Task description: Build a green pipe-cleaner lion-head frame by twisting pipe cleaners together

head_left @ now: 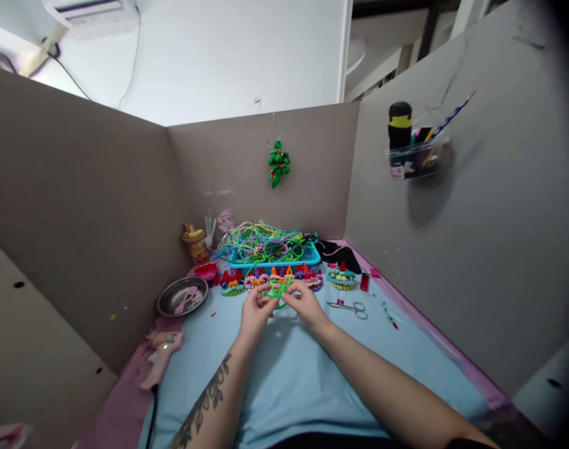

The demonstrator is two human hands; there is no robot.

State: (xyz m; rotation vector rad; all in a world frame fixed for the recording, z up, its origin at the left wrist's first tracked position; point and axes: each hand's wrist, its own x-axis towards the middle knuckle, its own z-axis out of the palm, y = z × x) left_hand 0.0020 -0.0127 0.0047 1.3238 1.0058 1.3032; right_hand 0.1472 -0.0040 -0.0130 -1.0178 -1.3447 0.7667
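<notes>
Left hand (260, 305) and right hand (305, 302) both have a fingertip grip on the green cord (279, 289), held above the surface (307, 393); a slack pinch might let its loops slip or twist; figures (232, 282) just beyond, before the heaped tray (293, 264), could snag it; scissors (352, 308) lie rightward; the glue gun (162, 360) at left, light on, might burn if brushed.

Craft workspace: glue gun (163, 362), scissors (351, 308)

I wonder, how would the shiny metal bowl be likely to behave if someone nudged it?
The metal bowl is probably stiff, given its shiny metal wall. Being wide and low, it would likely slide rather than tip. The pink item lying inside might shift.
</notes>
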